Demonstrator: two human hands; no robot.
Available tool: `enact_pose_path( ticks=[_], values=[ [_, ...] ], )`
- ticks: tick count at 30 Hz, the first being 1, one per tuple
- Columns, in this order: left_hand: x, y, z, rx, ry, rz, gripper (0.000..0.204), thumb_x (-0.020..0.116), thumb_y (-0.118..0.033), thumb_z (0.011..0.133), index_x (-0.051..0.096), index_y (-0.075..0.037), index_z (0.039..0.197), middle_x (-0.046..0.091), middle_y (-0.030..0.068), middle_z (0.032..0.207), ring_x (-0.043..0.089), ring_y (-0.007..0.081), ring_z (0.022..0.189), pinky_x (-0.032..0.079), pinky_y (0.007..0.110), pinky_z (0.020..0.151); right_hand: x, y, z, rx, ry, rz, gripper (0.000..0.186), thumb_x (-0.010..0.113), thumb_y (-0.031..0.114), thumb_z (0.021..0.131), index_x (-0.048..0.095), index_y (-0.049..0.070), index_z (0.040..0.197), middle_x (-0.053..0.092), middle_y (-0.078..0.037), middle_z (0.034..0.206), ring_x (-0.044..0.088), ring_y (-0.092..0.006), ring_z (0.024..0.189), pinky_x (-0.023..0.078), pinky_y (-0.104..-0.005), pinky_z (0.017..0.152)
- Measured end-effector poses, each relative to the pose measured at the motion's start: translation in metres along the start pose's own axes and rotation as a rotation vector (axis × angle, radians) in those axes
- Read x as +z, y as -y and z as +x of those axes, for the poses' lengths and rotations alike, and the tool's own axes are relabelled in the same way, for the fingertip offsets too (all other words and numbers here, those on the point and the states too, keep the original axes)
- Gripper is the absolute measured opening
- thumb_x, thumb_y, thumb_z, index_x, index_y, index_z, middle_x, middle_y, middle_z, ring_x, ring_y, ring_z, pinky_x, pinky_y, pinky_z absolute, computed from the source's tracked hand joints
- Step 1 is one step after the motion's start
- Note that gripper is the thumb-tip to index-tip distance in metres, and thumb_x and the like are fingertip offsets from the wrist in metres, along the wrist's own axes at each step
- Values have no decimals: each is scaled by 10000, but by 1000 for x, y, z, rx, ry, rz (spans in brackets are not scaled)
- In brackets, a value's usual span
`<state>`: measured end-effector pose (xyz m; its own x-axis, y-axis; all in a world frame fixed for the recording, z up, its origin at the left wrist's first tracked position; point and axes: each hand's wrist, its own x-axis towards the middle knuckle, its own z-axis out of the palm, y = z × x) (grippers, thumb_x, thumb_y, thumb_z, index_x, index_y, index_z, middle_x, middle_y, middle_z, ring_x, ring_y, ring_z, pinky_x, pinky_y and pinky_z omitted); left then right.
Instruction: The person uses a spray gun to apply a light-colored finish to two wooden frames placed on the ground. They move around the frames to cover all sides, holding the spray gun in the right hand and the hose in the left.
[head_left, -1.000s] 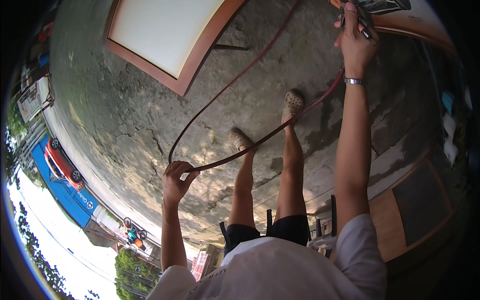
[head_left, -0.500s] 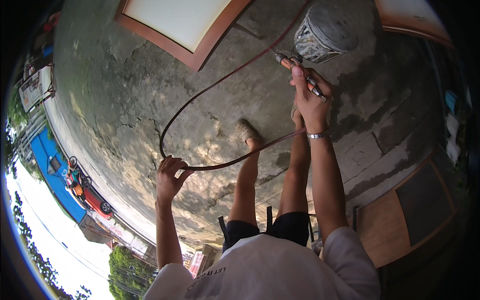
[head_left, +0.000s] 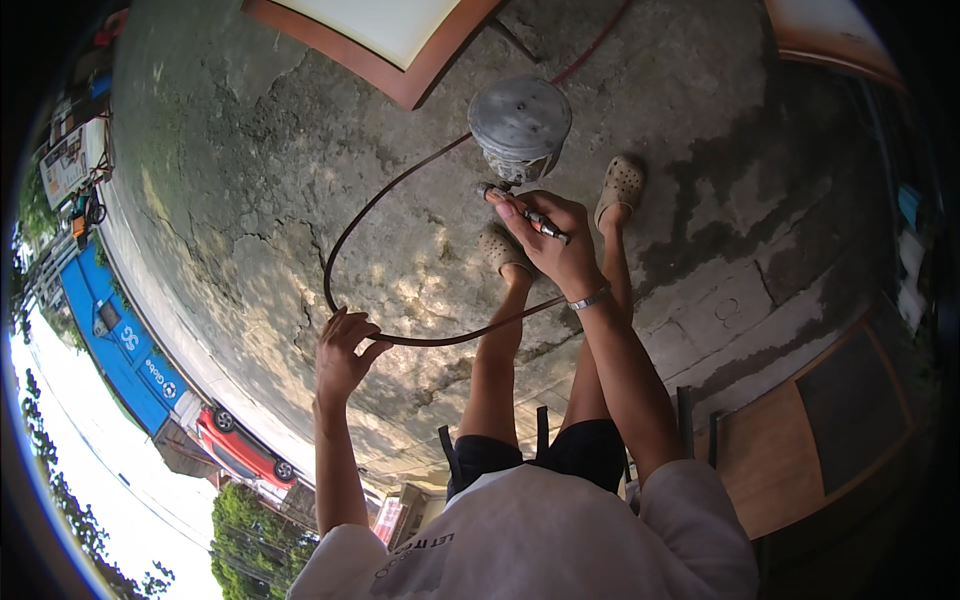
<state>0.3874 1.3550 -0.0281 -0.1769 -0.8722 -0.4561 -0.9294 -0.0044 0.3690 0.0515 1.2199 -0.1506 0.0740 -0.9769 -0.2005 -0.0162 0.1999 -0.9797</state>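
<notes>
My right hand (head_left: 560, 245) grips a spray gun (head_left: 530, 220) with an orange body and metal fittings. A grey, paint-smeared metal cup (head_left: 520, 115) with a round lid sits at its front end and appears attached to it. My left hand (head_left: 345, 355) pinches a long dark red hose (head_left: 445, 340) at lower left. The hose loops up from that hand behind the cup, and its other stretch runs right, passing out of sight near my right wrist. My feet in beige perforated clogs (head_left: 620, 185) are on the cracked concrete.
A white panel in a brown frame (head_left: 430, 70) stands at the top, another panel (head_left: 830, 50) at top right. A wooden board (head_left: 760, 450) is at lower right. A red car (head_left: 245, 445), a motorbike (head_left: 88, 212) and blue boarding (head_left: 115, 320) line the street at left.
My right hand has swung left and inward with the gun and cup, from the upper right to the middle. My left hand stays on the hose, having shifted slightly left.
</notes>
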Motion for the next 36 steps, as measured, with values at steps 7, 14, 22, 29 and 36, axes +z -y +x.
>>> enact_pose_path(
  ticks=[7, 14, 22, 29, 36],
  values=[
    [6, -4, 2, -12, -32, -5, 295, 928, -222, 734, 749, -58, 903, 752, 139, 998, 710, 385, 1028, 518, 541, 1052, -9, -17, 55, -120, -185, -38, 202, 786, 209, 986, 800, 7, 980, 777, -88, 811, 689, -103, 683, 517, -271, 627],
    [3, 6, -3, -64, -57, -30, 275, 920, -220, 750, 754, -64, 903, 753, 141, 1013, 703, 388, 1028, 509, 550, 1062, -34, -21, 94, -117, -499, -84, 335, 709, 317, 1044, 800, 12, 1147, 815, -29, 966, 685, -80, 756, 528, -281, 628],
    [-3, 6, -1, -37, -33, -7, 292, 932, -219, 727, 752, -67, 899, 751, 144, 1009, 705, 388, 1028, 505, 550, 1073, 5, -28, 36, -81, -261, -141, 178, 773, 206, 994, 815, 41, 1043, 762, -88, 780, 669, -115, 639, 509, -290, 599],
    [-3, 9, 0, -4, 2, 6, 298, 938, -202, 708, 748, -53, 884, 755, 123, 957, 712, 373, 1021, 495, 556, 1086, 31, -31, -2, -21, -71, -94, 167, 812, 203, 958, 785, 38, 968, 727, -81, 774, 662, -134, 624, 507, -298, 607],
    [-11, -17, 27, -35, -21, -3, 284, 935, -189, 716, 750, -55, 885, 750, 115, 962, 704, 372, 1019, 507, 542, 1051, -28, -16, 68, -31, -189, -88, 220, 794, 221, 981, 801, 1, 989, 768, -100, 779, 677, -92, 660, 516, -275, 614]
  ],
)
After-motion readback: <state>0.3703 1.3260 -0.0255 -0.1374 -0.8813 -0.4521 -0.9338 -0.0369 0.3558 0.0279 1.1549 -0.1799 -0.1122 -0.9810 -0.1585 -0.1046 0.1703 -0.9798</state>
